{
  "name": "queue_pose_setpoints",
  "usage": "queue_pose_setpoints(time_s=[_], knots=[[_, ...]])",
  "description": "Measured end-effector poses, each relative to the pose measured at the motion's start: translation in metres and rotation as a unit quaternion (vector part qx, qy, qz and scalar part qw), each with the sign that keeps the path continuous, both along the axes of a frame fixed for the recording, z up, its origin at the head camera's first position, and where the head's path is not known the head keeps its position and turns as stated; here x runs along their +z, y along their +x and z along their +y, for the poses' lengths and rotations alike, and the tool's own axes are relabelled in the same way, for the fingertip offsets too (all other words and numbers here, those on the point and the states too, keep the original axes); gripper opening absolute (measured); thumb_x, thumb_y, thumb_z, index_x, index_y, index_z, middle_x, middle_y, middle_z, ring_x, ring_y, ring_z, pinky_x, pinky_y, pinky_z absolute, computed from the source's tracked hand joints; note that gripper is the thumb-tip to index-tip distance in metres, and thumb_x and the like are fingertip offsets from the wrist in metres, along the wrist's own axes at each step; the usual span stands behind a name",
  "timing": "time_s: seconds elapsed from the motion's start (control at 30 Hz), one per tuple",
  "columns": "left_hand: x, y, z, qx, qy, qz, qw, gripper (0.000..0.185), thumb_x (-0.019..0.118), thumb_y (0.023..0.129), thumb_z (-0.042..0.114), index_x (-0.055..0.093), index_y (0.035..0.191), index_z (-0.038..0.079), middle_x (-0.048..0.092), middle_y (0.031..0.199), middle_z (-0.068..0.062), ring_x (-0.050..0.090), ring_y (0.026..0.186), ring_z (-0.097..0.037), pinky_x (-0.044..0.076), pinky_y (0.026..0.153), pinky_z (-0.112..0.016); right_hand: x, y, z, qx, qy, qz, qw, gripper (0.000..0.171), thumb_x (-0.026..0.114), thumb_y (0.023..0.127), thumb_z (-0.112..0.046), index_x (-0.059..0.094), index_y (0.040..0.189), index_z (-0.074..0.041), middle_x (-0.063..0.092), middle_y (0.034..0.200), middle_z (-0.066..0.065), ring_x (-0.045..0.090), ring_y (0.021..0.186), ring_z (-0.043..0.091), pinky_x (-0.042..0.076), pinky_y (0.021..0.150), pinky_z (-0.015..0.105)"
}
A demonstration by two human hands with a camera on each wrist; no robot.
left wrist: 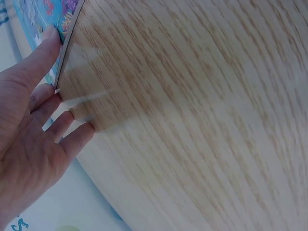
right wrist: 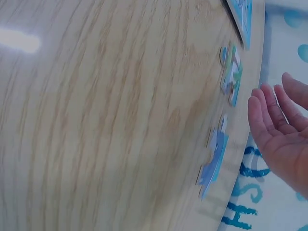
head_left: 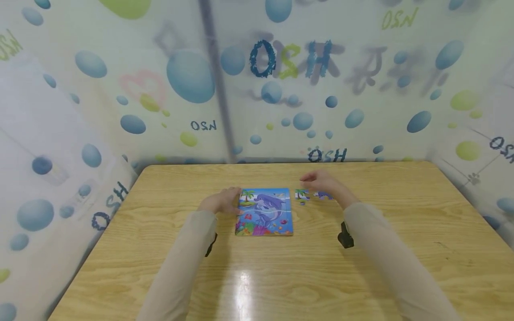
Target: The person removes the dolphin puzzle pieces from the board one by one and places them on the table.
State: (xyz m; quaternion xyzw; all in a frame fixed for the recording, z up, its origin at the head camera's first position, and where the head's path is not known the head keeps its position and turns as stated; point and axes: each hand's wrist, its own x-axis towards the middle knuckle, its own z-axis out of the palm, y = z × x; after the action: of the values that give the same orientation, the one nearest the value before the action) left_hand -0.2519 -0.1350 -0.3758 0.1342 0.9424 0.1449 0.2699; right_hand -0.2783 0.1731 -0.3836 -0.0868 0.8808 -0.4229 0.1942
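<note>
On the wooden bench (head_left: 361, 276), near its middle, lies a puzzle (head_left: 264, 212) with a picture of dolphins, a palm and coloured corals. Going from the left, the left hand (head_left: 221, 201) rests at the left edge of the puzzle. In the left wrist view its fingers (left wrist: 36, 62) are straight and a little spread, and one fingertip touches the thin edge of the puzzle board (left wrist: 57, 29); the other fingers lie against the bench beside it. This grip is spread and holds nothing.

Just to the right of the puzzle, two loose pieces lie flat on the bench. The first is a palm piece (head_left: 301, 195), near the upper right corner of the puzzle but apart from it. Just beside it, further right, is a blue piece (head_left: 323, 195), partly hidden by the hand in the head view. The right wrist view shows both, the palm piece (right wrist: 232, 77) and the blue piece (right wrist: 213, 158), apart from each other.

The right hand (head_left: 325, 183) hovers above these two pieces. Its fingers (right wrist: 269, 110) are relaxed and only lightly bent, and the right wrist view shows clear space between them and the pieces. This grip also is spread and pinches nothing.

Behind the bench hangs a curtain (head_left: 120, 98) with blue and green bubbles and letters.
</note>
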Motion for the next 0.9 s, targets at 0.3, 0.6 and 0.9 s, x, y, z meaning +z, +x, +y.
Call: queue_pose_setpoints(time_s=[0.3, 0.6, 0.9], knots=[[-0.001, 0.0, -0.001, 0.0, -0.006, -0.003, 1.0, 0.077, 0.063, 0.088, 0.03, 0.02, 0.148, 0.007, 0.017, 0.156, -0.016, 0.012, 0.144, -0.037, 0.015, 0.117, -0.053, -0.003, 0.0, -0.032, 0.045, 0.007, 0.004, 0.999, 0.041, 0.056, 0.093, -0.019, 0.053, 0.126, 0.004, 0.056, 0.127, 0.023, 0.054, 0.115, 0.034, 0.049, 0.096, 0.042], [0.0, -0.001, -0.001, 0.001, 0.001, 0.001, 1.0, 0.075, 0.064, 0.088, 0.029, 0.023, 0.147, 0.007, 0.018, 0.155, -0.016, 0.013, 0.144, -0.037, 0.015, 0.117, -0.053, -0.001, 0.002, -0.058, 0.107, 0.11, 0.031, 0.988, 0.052, 0.067, 0.085, -0.024, 0.051, 0.125, 0.006, 0.055, 0.125, 0.021, 0.051, 0.118, 0.033, 0.044, 0.102, 0.042], [0.0, 0.0, -0.002, 0.004, 0.003, -0.002, 1.0, 0.075, 0.063, 0.088, 0.03, 0.023, 0.147, 0.007, 0.018, 0.155, -0.016, 0.013, 0.144, -0.036, 0.016, 0.117, -0.052, 0.0, 0.005, -0.07, 0.15, 0.168, 0.071, 0.972, 0.056, 0.074, 0.078, -0.018, 0.05, 0.123, 0.006, 0.051, 0.121, 0.021, 0.048, 0.114, 0.032, 0.041, 0.104, 0.042]])
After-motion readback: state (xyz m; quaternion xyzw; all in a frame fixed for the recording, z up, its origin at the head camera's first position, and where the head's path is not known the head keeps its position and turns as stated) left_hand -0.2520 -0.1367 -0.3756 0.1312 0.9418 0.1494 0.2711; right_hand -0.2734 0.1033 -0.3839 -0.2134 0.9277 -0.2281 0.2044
